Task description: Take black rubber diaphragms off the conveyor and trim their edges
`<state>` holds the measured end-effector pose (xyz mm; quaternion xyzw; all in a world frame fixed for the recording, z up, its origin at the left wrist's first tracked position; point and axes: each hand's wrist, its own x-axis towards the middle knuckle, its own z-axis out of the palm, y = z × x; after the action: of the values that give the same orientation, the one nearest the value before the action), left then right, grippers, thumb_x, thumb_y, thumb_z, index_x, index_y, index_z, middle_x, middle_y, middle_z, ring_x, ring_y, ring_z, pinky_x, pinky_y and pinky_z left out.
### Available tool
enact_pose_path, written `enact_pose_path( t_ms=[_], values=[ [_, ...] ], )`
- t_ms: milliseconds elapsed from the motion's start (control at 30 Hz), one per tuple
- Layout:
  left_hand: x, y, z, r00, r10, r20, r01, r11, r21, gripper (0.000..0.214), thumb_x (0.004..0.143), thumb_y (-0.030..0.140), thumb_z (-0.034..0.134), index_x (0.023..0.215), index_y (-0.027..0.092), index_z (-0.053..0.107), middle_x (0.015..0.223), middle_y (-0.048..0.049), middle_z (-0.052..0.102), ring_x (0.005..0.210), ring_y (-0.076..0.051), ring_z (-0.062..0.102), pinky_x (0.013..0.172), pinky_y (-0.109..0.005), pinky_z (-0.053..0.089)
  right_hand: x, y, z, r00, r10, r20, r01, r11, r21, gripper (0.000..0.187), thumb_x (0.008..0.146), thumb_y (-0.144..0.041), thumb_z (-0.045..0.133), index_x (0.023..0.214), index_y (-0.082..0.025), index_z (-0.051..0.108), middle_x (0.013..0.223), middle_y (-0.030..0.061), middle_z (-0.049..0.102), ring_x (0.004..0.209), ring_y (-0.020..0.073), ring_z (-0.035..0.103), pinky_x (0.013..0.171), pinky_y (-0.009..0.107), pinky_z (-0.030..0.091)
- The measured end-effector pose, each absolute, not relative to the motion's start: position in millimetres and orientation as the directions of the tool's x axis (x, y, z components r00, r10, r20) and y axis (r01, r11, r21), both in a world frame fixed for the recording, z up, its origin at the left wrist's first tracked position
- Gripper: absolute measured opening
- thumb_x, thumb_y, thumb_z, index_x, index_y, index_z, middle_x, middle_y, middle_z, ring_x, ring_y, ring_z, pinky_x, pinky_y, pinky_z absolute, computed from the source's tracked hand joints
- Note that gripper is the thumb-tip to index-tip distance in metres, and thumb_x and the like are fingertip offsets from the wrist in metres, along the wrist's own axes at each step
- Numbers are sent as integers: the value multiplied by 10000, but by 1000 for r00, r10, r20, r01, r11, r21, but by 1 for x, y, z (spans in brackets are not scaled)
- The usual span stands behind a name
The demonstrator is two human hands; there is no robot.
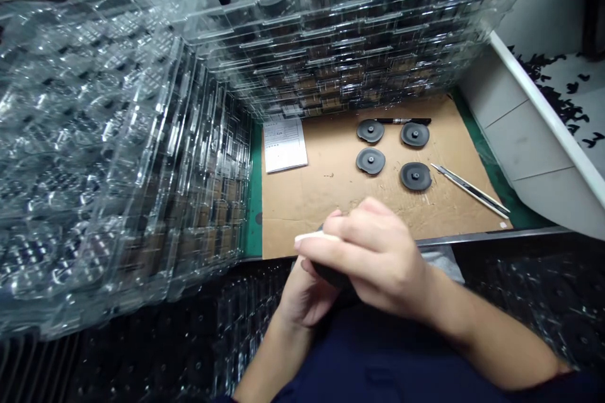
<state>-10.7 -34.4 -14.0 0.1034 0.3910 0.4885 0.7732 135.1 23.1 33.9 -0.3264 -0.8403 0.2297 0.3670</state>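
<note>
Head view: clear plastic trays (pixel 94 157) stacked left of hands. L hand (pixel 305 296) under, R hand (pixel 382 258) over, both together, clamped on a dark part (pixel 333 276) w/ white edge. Ahead of hands: paper sheet (pixel 284 145), four dark discs (pixel 370 160) on cardboard (pixel 307 201), marker (pixel 404 121), craft knife (pixel 470 189); white bin (pixel 543 126) far right.

Bright glare, softly blurred hands (pixel 363 258)

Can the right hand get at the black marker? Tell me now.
Probably yes. The right hand sits at the near edge of the cardboard sheet, and only the flat black discs lie before the black marker, low enough to pass over. It would first have to release the dark piece it grips.
</note>
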Motion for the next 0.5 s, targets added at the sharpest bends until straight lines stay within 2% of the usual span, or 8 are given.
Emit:
enact_pose_path(
  t_ms=[67,167,267,400,467,500],
  values=[
    [-14,-35,-13,213,857,-468,-707,466,532,583,615,492,758,1115,226,621,1109,-42,636,1071,-270,581,957,-357,462,141,29,24,-483,781,396,385,596,-705,246,901,-152,454,1065,-215,627,946,8,684,815,126,594,712,289,378],
    [-22,-34,-10,248,877,-412,-755,441,484,628,616,484,754,1188,294,577,1296,-56,555,1086,-279,591,951,-376,468,156,34,-7,-346,928,137,524,313,-792,220,899,-217,494,1066,-239,636,975,6,676,852,139,598,752,283,424],
    [-28,-33,-9,291,878,-379,-769,451,453,588,642,467,736,1189,318,579,1335,-51,532,1097,-264,591,943,-347,471,165,25,-50,-340,939,-47,561,162,-811,239,900,-243,481,1076,-256,643,974,8,682,861,157,616,759,300,462],
    [-26,-31,-11,304,879,-367,-777,452,439,557,644,476,725,1161,310,599,1239,-36,606,1084,-264,598,934,-358,473,164,11,-73,-409,906,-112,544,143,-827,229,880,-214,494,1023,-245,669,962,7,702,878,167,646,778,306,495],
    [-22,-31,-11,315,879,-358,-780,454,430,555,647,478,723,1158,303,600,1210,-34,623,1060,-262,610,927,-360,476,161,11,-56,-327,941,-83,554,120,-824,242,898,-230,477,1072,-237,644,993,23,692,868,161,639,755,296,490],
    [-21,-31,-12,322,877,-356,-779,459,427,556,650,479,722,1162,302,597,1203,-34,626,1045,-258,617,924,-363,476,160,12,-41,-270,963,-24,551,133,-824,249,903,-229,476,1102,-236,626,1025,29,682,876,157,630,754,292,480]
  ],
)
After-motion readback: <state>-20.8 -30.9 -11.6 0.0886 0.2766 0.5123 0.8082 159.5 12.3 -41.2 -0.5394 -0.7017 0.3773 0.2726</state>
